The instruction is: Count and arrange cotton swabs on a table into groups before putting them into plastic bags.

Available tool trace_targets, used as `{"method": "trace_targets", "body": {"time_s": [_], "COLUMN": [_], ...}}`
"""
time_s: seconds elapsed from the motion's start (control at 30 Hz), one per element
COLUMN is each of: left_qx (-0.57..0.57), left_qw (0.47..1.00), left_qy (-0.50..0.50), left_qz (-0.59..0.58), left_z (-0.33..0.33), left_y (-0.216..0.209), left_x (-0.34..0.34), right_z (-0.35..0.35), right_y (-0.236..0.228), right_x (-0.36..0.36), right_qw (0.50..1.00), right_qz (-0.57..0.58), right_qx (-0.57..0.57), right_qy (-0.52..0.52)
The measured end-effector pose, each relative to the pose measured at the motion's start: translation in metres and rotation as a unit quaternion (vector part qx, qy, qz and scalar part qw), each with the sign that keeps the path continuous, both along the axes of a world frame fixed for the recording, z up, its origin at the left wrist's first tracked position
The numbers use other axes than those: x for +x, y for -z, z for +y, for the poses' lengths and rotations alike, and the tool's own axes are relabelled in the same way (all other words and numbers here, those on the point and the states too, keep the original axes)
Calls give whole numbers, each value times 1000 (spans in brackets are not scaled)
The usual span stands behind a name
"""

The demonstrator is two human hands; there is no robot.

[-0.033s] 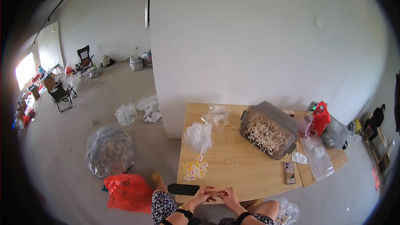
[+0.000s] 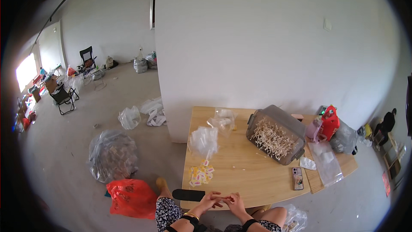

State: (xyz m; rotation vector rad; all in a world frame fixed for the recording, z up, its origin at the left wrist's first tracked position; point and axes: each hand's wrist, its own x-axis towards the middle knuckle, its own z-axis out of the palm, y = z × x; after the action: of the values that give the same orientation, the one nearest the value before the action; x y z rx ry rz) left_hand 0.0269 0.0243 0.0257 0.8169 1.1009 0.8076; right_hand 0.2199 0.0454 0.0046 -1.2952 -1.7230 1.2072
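Fingers of the left hand (image 2: pixel 210 201) and right hand (image 2: pixel 235 203) bend narrow, close together at the near edge of the pale wood-grain table (image 2: pixel 244 184); whether they hold something small, I cannot tell. A long black rounded strip (image 2: pixel 189 195) lies just beside the left hand, small yellow-and-white cards (image 2: pixel 200 175) beyond it.

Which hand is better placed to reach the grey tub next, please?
Probably the right hand: the grey tub stands ahead and to the right, nearer to it than to the left hand.
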Motion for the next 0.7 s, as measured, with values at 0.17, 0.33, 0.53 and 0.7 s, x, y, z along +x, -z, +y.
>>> {"method": "trace_targets", "body": {"time_s": [0.17,0.33,0.53,0.7], "left_qx": [70,172,155,151], "left_qw": [991,972,938,977], "left_qy": [26,68,126,-148], "left_qz": [109,148,282,15], "left_z": [-12,-34,-49,-37], "left_y": [-7,24,-45,-52], "left_x": [5,-10,-28,-35], "right_z": [-7,-10,-20,-18], "right_y": [-21,-47,-60,-88], "right_x": [-5,-11,5,-9], "right_qw": [993,998,996,998], "right_qz": [-66,-13,49,50], "right_qx": [86,59,-13,15], "right_qy": [36,1,76,46]}}
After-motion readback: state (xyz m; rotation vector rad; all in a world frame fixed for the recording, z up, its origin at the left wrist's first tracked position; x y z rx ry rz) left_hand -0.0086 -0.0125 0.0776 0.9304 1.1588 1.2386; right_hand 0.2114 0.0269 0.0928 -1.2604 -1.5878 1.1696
